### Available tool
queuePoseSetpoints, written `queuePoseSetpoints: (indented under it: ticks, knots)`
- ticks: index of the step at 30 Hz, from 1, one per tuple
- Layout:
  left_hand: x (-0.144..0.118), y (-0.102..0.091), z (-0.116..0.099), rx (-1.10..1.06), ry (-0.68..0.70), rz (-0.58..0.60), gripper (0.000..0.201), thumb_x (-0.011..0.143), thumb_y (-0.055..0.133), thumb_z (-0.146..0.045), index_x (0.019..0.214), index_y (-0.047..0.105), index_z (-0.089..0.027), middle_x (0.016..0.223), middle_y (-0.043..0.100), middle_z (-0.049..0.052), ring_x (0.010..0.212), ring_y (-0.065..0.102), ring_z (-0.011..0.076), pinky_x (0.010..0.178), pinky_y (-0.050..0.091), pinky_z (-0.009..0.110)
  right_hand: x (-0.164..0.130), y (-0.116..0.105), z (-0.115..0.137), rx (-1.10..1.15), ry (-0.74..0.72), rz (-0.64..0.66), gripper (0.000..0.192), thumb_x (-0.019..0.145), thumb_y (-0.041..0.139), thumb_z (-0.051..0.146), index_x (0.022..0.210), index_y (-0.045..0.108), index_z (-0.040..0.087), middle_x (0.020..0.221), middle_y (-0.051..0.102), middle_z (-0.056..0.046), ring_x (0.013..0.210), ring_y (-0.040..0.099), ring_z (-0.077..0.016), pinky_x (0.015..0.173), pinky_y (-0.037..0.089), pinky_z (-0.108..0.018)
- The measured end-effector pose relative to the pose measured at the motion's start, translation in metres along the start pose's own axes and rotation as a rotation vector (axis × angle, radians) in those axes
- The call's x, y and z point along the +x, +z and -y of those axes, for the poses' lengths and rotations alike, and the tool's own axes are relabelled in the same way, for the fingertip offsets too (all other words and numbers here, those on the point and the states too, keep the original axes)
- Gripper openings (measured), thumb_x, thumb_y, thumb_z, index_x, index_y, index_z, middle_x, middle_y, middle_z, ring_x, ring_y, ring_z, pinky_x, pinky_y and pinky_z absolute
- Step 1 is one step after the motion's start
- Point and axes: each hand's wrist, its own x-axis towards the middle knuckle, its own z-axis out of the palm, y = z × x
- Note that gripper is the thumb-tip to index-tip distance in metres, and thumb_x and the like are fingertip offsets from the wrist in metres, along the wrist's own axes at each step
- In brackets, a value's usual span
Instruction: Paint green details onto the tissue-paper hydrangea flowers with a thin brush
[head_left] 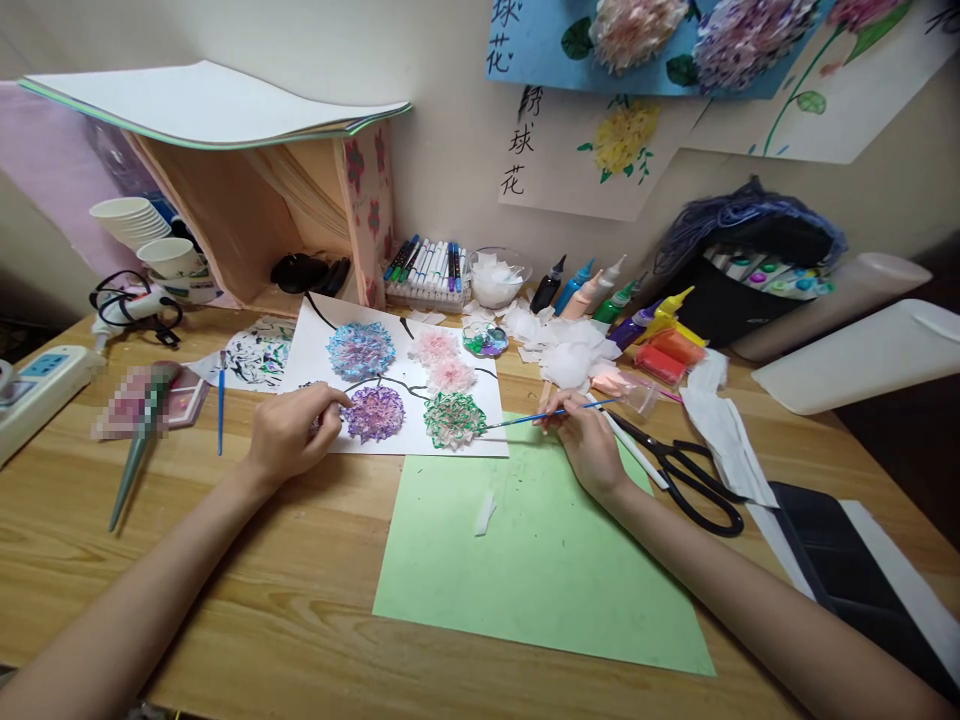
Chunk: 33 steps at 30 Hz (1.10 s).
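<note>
My right hand (589, 440) grips a thin blue paintbrush (555, 411), its tip at the edge of a green-and-white paper flower (454, 420). That flower is on a white sheet (375, 449) beside a purple flower (375, 412), a blue one (361, 349) and pink ones (442, 360). Black stem lines run between them. At the sheet's left side rests my left hand (298, 432), fingers curled in next to the purple flower; whether it pinches anything is hidden. A small palette with green and purple paint (485, 340) sits at the sheet's upper right corner.
Green paper (540, 570) lies under the sheet, carrying a white scrap (485, 515). Black scissors (679, 465) lie right, near paint bottles (581, 295) and white paper pieces (574, 355). Markers (427, 268) and a bowl (496, 280) stand behind. Another brush (221, 405) lies left.
</note>
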Motion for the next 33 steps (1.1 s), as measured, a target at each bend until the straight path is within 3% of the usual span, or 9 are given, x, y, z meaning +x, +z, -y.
queuePoseSetpoints:
  ticks: [6,11,33]
  knots:
    - [0.0002,-0.0004,0.0001,-0.004,0.005,0.003,0.018,0.085,0.045,-0.011,0.081,0.063,-0.016,0.064,0.062,0.000,0.049,0.052,0.0113,0.052,0.037,0.024,0.0001,-0.0002,-0.0007,0.041,-0.005,-0.053,0.021,0.084,0.050,0.029,0.071,0.062,0.020,0.075,0.060,-0.001,0.068,0.059,-0.0133,0.061,0.044,-0.025]
    - [0.0008,-0.0011,0.0002,-0.008,0.006,-0.001,0.018,0.085,0.045,-0.010,0.081,0.062,-0.015,0.064,0.061,0.000,0.049,0.052,0.0112,0.052,0.037,0.024,0.0004,-0.0005,-0.0002,0.007,-0.023,0.010,0.022,0.085,0.050,0.030,0.071,0.063,0.019,0.074,0.060,-0.001,0.066,0.058,-0.0129,0.062,0.044,-0.025]
    - [0.0020,-0.0030,-0.0017,0.016,0.014,-0.005,0.019,0.086,0.044,-0.010,0.081,0.062,-0.015,0.062,0.059,-0.001,0.048,0.051,0.0110,0.052,0.037,0.024,-0.0036,-0.0017,-0.0006,-0.036,-0.029,0.030,0.024,0.089,0.049,0.032,0.075,0.063,0.020,0.077,0.059,-0.001,0.071,0.058,-0.0134,0.066,0.043,-0.025]
